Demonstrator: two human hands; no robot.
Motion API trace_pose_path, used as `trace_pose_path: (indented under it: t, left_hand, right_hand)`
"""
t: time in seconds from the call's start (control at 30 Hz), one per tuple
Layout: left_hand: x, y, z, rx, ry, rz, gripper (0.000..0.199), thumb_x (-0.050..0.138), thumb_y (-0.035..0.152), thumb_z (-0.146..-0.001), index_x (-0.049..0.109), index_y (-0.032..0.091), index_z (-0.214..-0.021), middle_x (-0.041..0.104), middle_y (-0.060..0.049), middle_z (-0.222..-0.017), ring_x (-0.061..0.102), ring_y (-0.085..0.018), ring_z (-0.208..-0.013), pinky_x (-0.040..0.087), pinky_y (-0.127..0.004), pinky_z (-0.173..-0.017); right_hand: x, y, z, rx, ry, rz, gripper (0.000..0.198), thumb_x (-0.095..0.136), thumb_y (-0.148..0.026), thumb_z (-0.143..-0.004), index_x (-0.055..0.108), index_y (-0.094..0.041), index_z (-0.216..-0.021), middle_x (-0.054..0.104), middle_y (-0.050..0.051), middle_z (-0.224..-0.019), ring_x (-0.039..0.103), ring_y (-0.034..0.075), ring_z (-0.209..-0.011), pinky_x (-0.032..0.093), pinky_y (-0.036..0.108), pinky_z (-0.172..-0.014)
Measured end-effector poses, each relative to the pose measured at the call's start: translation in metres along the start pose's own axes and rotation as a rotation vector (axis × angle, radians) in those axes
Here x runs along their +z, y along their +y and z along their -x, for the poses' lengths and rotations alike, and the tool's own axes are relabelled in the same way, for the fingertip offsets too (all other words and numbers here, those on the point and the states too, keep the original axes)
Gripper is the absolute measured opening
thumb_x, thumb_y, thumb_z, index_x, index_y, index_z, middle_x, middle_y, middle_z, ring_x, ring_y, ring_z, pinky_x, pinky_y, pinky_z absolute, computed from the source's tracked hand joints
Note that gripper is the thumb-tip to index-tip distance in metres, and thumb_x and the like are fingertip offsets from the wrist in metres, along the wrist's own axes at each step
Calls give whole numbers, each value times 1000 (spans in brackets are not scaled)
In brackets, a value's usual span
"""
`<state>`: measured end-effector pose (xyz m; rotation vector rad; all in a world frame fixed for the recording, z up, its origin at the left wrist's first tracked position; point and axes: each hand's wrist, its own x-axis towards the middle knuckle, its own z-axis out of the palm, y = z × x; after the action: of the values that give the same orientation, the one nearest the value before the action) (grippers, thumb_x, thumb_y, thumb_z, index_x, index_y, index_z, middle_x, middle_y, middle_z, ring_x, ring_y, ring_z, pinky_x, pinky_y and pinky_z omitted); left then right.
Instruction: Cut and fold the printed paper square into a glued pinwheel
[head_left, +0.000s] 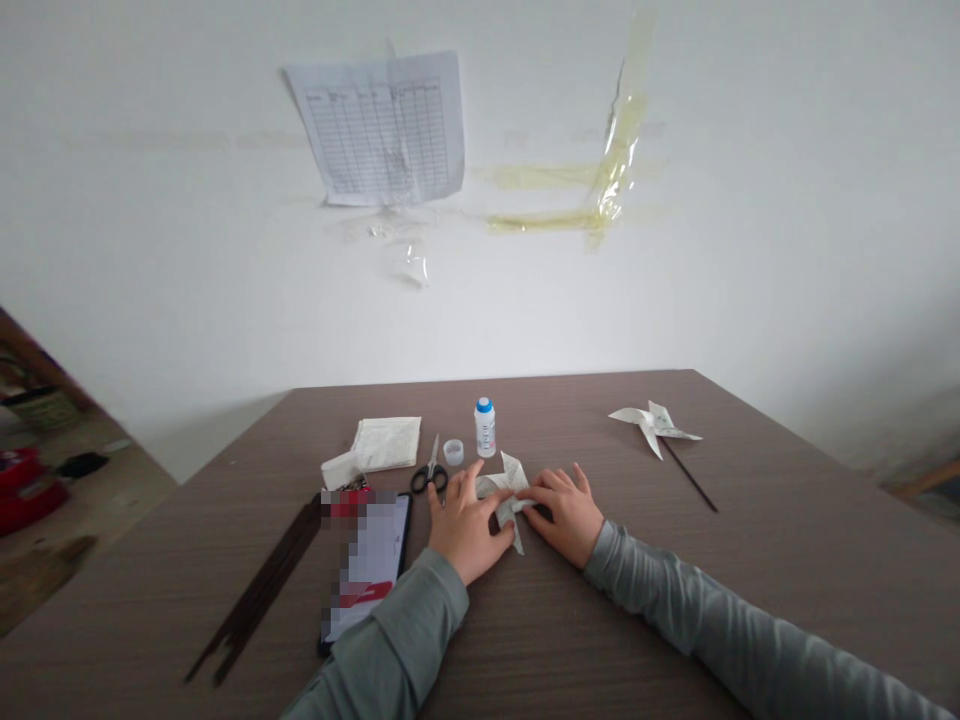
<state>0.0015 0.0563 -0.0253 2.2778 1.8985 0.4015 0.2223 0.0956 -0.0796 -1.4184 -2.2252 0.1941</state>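
Note:
Between my two hands lies a paper pinwheel with its blades partly folded, low over the table. My left hand presses and grips it from the left with thumb and forefinger. From the right, my right hand pinches a folded blade, its other fingers curled or lifted. The fingers hide much of the pinwheel's middle. Just beyond stands a white glue bottle with a blue top, upright. A small clear cap sits left of it, and black-handled scissors lie near my left fingertips.
Folded paper sheets lie at the back left. A phone is by my left forearm, with a bundle of dark sticks beyond it. A finished-looking pinwheel on a stick rests at the right. A white wall borders the table's far edge.

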Motion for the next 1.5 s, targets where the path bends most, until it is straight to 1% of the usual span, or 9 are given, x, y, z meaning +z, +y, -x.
trace_pose_path:
  t: [0.1, 0.3, 0.5, 0.67, 0.83, 1.07, 1.17, 1.33, 1.5]
  left_hand:
    - [-1, 1, 0, -3, -15, -10, 53, 93, 32, -109, 96, 48, -160, 63, -10, -201, 58, -52, -182, 37, -91, -154]
    - [-5, 2, -1, -14, -65, -17, 58, 90, 32, -112, 92, 50, -168, 59, -13, -205, 53, -55, -189, 33, -98, -153]
    - [-1, 1, 0, -25, -9, -12, 53, 96, 31, -109, 97, 49, -159, 62, -11, -202, 55, -54, -188, 36, -93, -154]
    - [7, -5, -1, -9, 38, -10, 61, 98, 33, -105, 94, 48, -165, 64, -12, -199, 57, -53, -186, 36, -89, -157]
    - [10, -10, 0, 5, 56, -57, 49, 94, 33, -108, 99, 50, -154, 72, -9, -192, 64, -51, -180, 37, -87, -158]
    - [4, -5, 2, -12, -24, -36, 49, 87, 33, -114, 97, 48, -160, 66, -10, -199, 57, -52, -185, 31, -95, -156]
    - [2, -4, 2, -14, -39, -39, 50, 88, 33, -114, 96, 48, -160, 65, -11, -200, 57, -53, -185, 31, -95, -156]
    - [3, -6, 1, 4, -35, -51, 50, 89, 33, -114, 96, 48, -160, 66, -10, -199, 57, -51, -185, 30, -95, -156]
    - [8, -7, 1, -10, 4, -40, 47, 95, 32, -110, 99, 47, -154, 68, -11, -197, 59, -53, -184, 33, -94, -156]
  right_hand:
    - [0, 0, 0, 19, -15, -1, 32, 83, -23, -110, 101, -40, -131, 92, 9, -127, 85, 41, -133, 41, 88, -149]
    - [3, 4, 1, -12, 16, -5, 37, 82, -22, -110, 98, -41, -137, 91, 8, -126, 84, 40, -132, 44, 88, -147]
    - [4, 4, 2, -24, 19, 17, 34, 81, -23, -112, 100, -40, -134, 92, 9, -125, 85, 40, -131, 45, 86, -147]
    - [7, 5, 0, -7, 10, 9, 31, 84, -25, -110, 101, -39, -131, 91, 8, -125, 86, 41, -131, 46, 89, -146]
    - [12, 11, 0, -30, 36, -2, 33, 84, -26, -110, 102, -42, -132, 92, 8, -125, 87, 42, -130, 47, 91, -146]
    - [14, 10, 1, -49, 44, 27, 40, 83, -26, -112, 102, -48, -140, 91, 8, -124, 87, 41, -128, 50, 90, -145]
    - [14, 7, 1, -58, 26, 64, 40, 83, -26, -113, 102, -47, -141, 91, 10, -127, 86, 42, -129, 48, 93, -144]
    - [14, 5, 1, -73, 51, 81, 38, 84, -25, -112, 101, -45, -139, 91, 9, -127, 85, 40, -129, 54, 86, -143]
    - [12, 7, 1, -54, 46, 38, 37, 82, -25, -113, 102, -44, -137, 91, 8, -123, 87, 40, -127, 52, 87, -143]
